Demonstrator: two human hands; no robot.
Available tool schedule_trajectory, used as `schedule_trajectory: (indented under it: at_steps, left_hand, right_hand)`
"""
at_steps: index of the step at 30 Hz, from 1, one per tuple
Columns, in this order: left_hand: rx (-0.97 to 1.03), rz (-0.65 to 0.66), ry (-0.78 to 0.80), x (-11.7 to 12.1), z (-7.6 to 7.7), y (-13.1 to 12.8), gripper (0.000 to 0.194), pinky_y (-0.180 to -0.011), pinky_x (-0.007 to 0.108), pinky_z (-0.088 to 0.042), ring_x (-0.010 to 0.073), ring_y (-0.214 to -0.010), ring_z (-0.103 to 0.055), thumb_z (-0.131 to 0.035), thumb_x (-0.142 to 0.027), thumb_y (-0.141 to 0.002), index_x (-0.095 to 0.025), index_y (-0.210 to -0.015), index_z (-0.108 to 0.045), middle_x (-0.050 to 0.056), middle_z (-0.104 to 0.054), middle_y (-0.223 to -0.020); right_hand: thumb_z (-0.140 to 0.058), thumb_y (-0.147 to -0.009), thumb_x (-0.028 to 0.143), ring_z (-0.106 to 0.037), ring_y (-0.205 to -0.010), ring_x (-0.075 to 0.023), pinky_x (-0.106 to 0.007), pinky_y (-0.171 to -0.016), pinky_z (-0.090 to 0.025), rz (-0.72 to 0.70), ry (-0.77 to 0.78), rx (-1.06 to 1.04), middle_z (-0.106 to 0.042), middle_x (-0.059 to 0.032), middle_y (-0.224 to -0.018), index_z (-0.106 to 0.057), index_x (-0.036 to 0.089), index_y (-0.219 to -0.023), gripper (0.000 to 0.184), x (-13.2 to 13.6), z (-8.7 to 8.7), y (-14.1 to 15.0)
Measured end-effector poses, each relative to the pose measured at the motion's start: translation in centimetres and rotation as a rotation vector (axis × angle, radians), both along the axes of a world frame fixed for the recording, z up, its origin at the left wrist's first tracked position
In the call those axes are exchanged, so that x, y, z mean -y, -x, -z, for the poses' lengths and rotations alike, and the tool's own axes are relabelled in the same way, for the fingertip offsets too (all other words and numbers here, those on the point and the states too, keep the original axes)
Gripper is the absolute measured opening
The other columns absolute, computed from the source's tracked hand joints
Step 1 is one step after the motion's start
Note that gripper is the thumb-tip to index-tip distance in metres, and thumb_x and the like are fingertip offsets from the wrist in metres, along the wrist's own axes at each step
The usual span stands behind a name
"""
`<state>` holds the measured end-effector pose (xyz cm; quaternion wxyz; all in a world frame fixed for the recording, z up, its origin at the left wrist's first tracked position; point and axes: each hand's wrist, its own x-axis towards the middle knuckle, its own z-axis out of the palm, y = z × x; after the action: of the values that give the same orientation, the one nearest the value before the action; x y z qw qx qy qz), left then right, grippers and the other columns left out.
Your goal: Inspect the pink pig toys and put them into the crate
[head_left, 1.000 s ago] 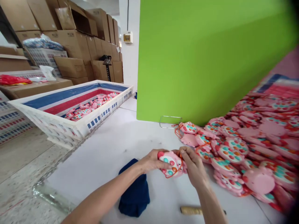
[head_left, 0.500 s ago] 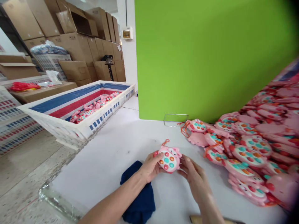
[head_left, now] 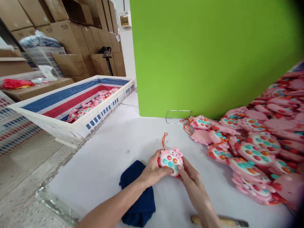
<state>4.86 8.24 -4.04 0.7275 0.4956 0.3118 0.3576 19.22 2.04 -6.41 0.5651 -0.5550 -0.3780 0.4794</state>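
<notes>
Between both hands, just above the white table, is a pink animal-shaped push-button toy [head_left: 171, 159] with eyes, a white face panel and red, teal and orange buttons. An orange cord loop [head_left: 164, 139] stands up from its top left. My left hand [head_left: 154, 169] grips the toy's left side, thumb along the lower buttons. On the right edge, my right hand [head_left: 190, 177] holds it with the thumb pressed on a lower button; its other fingers are partly hidden behind. A dark blue cloth [head_left: 137, 196] lies under and beside my left forearm.
A large heap of similar pink toys [head_left: 256, 155] covers the right side. A wire frame [head_left: 178, 117] stands by the green panel [head_left: 201, 57]. A wooden-handled tool [head_left: 228, 222] lies near the front. At left is a white crate [head_left: 82, 128] with more toys; cardboard boxes [head_left: 71, 38] rise behind.
The toy has turned a little in my hands. My right hand has closed onto its right side, thumb now over the buttons; my left thumb has moved lower. The camera view has shifted slightly.
</notes>
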Motion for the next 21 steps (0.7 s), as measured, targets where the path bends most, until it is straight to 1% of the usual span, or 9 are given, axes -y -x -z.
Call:
schedule_trajectory:
  at_steps: [2, 3, 7, 11, 13, 15, 16, 19, 21]
  left_hand:
    - [-0.047, -0.026, 0.014, 0.02, -0.1, 0.02, 0.052, -0.073, 0.026, -0.048, 0.0167, -0.078, -0.061, -0.077, -0.018, -0.058, -0.017, -0.106, -0.057, 0.003, -0.066, -0.087]
    - [-0.059, -0.03, 0.027, 0.03, -0.12, 0.03, 0.05, -0.071, 0.026, -0.049, 0.0169, -0.077, -0.061, -0.076, -0.022, -0.061, -0.017, -0.106, -0.057, 0.003, -0.066, -0.087]
    - [-0.022, -0.001, 0.086, 0.04, 0.15, 0.08, 0.042, -0.067, 0.027, -0.051, 0.0192, -0.08, -0.064, -0.065, -0.041, -0.074, -0.016, -0.108, -0.058, 0.007, -0.067, -0.09]
    - [-0.004, -0.031, 0.12, 0.05, 0.76, 0.12, 0.044, -0.061, 0.027, -0.052, 0.0184, -0.073, -0.064, -0.065, -0.045, -0.074, -0.016, -0.106, -0.057, 0.006, -0.067, -0.087]
    - [-0.02, -0.037, 0.113, 0.0, 0.84, 0.2, 0.044, -0.059, 0.027, -0.052, 0.0179, -0.072, -0.064, -0.062, -0.047, -0.076, -0.017, -0.107, -0.057, 0.007, -0.067, -0.089]
    - [-0.026, 0.001, 0.114, -0.09, 0.69, 0.27, 0.045, -0.061, 0.028, -0.053, 0.0185, -0.075, -0.064, -0.058, -0.049, -0.078, -0.017, -0.11, -0.056, 0.008, -0.066, -0.094]
    - [-0.028, 0.029, 0.113, -0.13, 0.57, 0.27, 0.046, -0.063, 0.029, -0.053, 0.0191, -0.079, -0.064, -0.059, -0.048, -0.078, -0.017, -0.112, -0.055, 0.009, -0.066, -0.097]
    - [-0.089, 0.048, 0.09, -0.01, 0.35, 0.08, 0.054, -0.067, 0.028, -0.053, 0.0199, -0.084, -0.064, -0.072, -0.035, -0.067, -0.017, -0.115, -0.053, 0.008, -0.066, -0.1]
    - [-0.146, 0.023, 0.071, 0.3, 0.46, -0.06, 0.057, -0.064, 0.026, -0.053, 0.0198, -0.083, -0.064, -0.074, -0.027, -0.063, -0.017, -0.115, -0.052, 0.006, -0.067, -0.097]
  right_hand:
    - [-0.056, -0.083, 0.047, -0.058, -0.109, -0.024, -0.035, -0.087, -0.05, -0.007, 0.033, -0.109, -0.059, -0.0066, -0.126, -0.049, 0.024, -0.13, 0.053, 0.17, 0.39, -0.08]
    - [-0.056, -0.083, 0.047, -0.058, -0.11, -0.0244, -0.036, -0.086, -0.051, 0.005, 0.046, -0.131, -0.059, -0.0069, -0.127, -0.049, 0.024, -0.129, 0.052, 0.18, 0.52, -0.07]
    - [-0.058, -0.081, 0.048, -0.056, -0.113, -0.0262, -0.036, -0.083, -0.052, 0.056, 0.063, -0.125, -0.058, -0.0083, -0.128, -0.053, 0.022, -0.127, 0.053, 0.04, 0.61, 0.03]
    - [-0.055, -0.081, 0.052, -0.06, -0.107, -0.0269, -0.037, -0.078, -0.054, 0.047, 0.056, -0.168, -0.058, -0.0094, -0.128, -0.057, 0.024, -0.123, 0.05, 0.08, 0.2, 0.14]
    - [-0.058, -0.08, 0.05, -0.061, -0.105, -0.027, -0.038, -0.079, -0.054, 0.044, 0.044, -0.115, -0.061, -0.0103, -0.123, -0.056, 0.022, -0.124, 0.052, 0.11, 0.01, 0.14]
    - [-0.063, -0.077, 0.047, -0.063, -0.099, -0.0269, -0.038, -0.079, -0.054, 0.065, 0.033, 0.01, -0.066, -0.011, -0.115, -0.055, 0.019, -0.123, 0.054, 0.03, -0.04, 0.16]
    - [-0.064, -0.076, 0.046, -0.065, -0.095, -0.0267, -0.038, -0.078, -0.054, 0.081, 0.023, 0.086, -0.068, -0.011, -0.11, -0.056, 0.017, -0.122, 0.055, -0.05, -0.02, 0.23]
    - [-0.061, -0.076, 0.047, -0.067, -0.088, -0.0257, -0.037, -0.077, -0.054, 0.119, -0.026, 0.253, -0.071, -0.01, -0.1, -0.06, 0.015, -0.115, 0.05, -0.35, 0.07, 0.67]
    - [-0.058, -0.077, 0.049, -0.066, -0.089, -0.0247, -0.036, -0.077, -0.053, 0.143, -0.051, 0.316, -0.071, -0.009, -0.1, -0.062, 0.017, -0.112, 0.048, -0.45, -0.03, 0.78]
